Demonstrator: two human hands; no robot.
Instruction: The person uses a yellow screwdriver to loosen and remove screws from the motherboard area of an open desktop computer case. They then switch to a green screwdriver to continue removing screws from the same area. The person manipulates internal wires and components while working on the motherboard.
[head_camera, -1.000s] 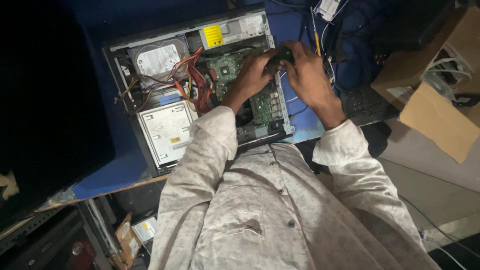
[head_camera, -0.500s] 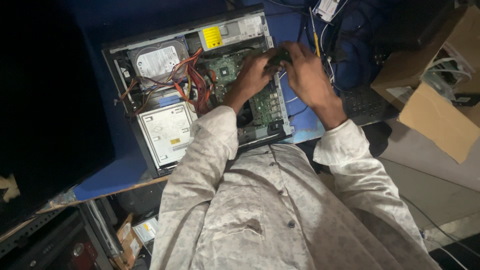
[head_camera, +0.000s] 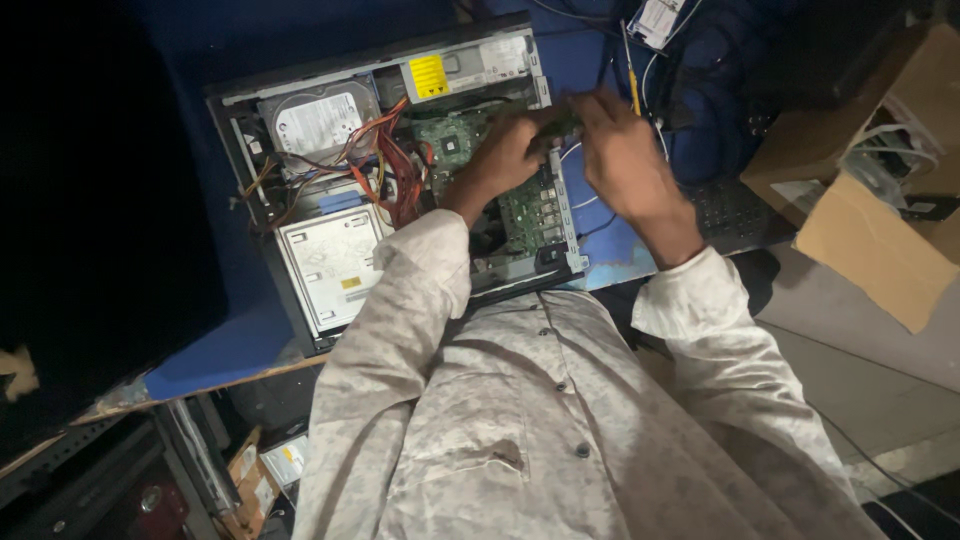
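Note:
An open desktop computer case (head_camera: 300, 85) lies on its side on a blue table (head_camera: 230, 350). Inside are a green motherboard (head_camera: 530, 210), a hard drive (head_camera: 315, 120), a silver optical drive (head_camera: 335, 265) and a bundle of red and orange cables (head_camera: 395, 170). My left hand (head_camera: 505, 150) reaches over the motherboard and my right hand (head_camera: 620, 155) is just outside the case's right wall. Both pinch a small green part (head_camera: 562, 125) between them above that wall. What kind of part it is cannot be told.
A yellow-handled tool (head_camera: 632, 90) and tangled wires (head_camera: 690, 110) lie on the table beyond my right hand. A dark keyboard (head_camera: 725, 210) sits at the table's right end. An open cardboard box (head_camera: 870, 230) stands on the floor at right. Boxes and clutter sit under the table.
My hands have lifted slightly off the board and drawn together at the case's right wall; a dark piece near the fingers earlier now shows as a green part between them.

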